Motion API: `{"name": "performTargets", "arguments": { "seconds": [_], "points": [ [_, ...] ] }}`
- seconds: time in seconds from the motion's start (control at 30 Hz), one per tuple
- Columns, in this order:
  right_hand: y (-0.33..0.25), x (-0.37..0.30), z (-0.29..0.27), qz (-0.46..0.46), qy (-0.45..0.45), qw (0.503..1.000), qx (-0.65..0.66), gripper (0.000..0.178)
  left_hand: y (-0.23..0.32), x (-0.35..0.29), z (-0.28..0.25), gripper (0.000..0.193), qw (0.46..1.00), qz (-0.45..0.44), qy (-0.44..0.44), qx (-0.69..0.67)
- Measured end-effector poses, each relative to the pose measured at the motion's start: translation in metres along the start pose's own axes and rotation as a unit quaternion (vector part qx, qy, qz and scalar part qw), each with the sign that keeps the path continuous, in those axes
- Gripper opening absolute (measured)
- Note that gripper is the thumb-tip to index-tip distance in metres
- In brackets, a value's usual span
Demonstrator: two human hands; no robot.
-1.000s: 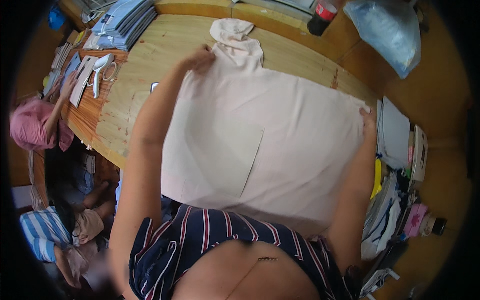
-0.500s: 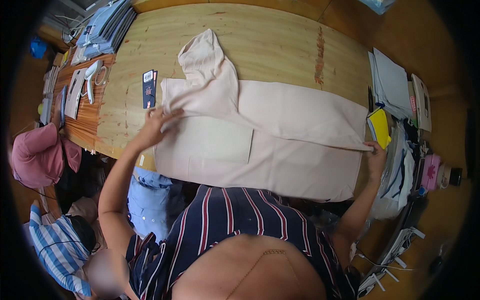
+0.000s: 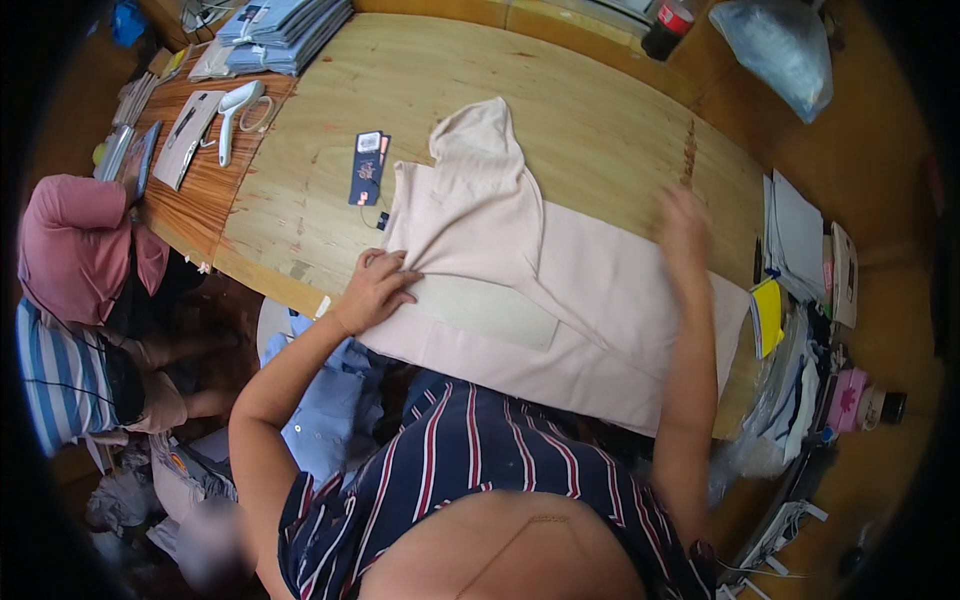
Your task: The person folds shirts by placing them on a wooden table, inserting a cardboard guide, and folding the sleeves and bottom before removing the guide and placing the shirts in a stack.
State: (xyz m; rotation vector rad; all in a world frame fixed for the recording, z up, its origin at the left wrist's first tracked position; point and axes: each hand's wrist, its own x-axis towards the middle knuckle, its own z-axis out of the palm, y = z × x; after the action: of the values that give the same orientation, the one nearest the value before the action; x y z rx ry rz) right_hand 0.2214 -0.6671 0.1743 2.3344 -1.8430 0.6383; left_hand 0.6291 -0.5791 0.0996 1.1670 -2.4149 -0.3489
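Observation:
A pale pink garment [image 3: 620, 255] lies on the table, partly folded, with one sleeve [image 3: 478, 130] bunched toward the far side. On it rests a flat off-white board [image 3: 490, 309], its far edge under the folded cloth. My left hand [image 3: 375, 290] touches the garment's left end beside the board, fingers bent and apart on the cloth. Smeared by motion, my right hand [image 3: 682, 225] hovers by the garment's far edge, and its fingers cannot be made out. Dark blue hang tags [image 3: 367, 168] on a thin cord lie left of the sleeve.
Folded blue shirts [image 3: 285, 35] are stacked at the far left, near a white handheld tool [image 3: 235, 110]. Papers [image 3: 795, 235] and a yellow item [image 3: 767, 315] line the right side. A dark bottle [image 3: 665, 32] stands at the back. Another person in a pink top [image 3: 75, 245] is at left.
My right hand has let go of the garment's right end and moved away, toward the far side. My left hand has come nearer along the garment's left end. The whole view has shifted.

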Motion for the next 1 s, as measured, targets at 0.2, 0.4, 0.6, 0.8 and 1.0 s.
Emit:
{"name": "performTargets", "arguments": {
  "seconds": [0.2, 0.4, 0.6, 0.8, 1.0],
  "points": [
    [-0.139, 0.144, 0.126, -0.381, -0.075, 0.921, -0.017, 0.034, 0.002, 0.004, 0.001, 0.037, 1.000, 0.012, 0.005, -0.010],
    [-0.129, 0.171, 0.113, -0.465, -0.171, 0.800, -0.338, 0.033, -0.003, -0.002, 0.004, 0.035, 1.000, -0.003, 0.017, -0.026],
    [-0.049, 0.134, -0.058, -0.239, -0.230, 0.943, -0.002, 0.032, 0.000, 0.004, 0.001, 0.044, 0.995, -0.039, 0.011, -0.087],
    [-0.136, -0.017, -0.153, -0.281, -0.226, 0.881, 0.306, 0.022, 0.000, -0.002, -0.002, 0.058, 0.988, -0.093, 0.005, -0.127],
    [-0.188, -0.075, -0.111, -0.219, -0.248, 0.751, 0.571, 0.028, 0.002, 0.032, -0.007, 0.066, 0.997, -0.041, -0.057, -0.007]
  ]
}}
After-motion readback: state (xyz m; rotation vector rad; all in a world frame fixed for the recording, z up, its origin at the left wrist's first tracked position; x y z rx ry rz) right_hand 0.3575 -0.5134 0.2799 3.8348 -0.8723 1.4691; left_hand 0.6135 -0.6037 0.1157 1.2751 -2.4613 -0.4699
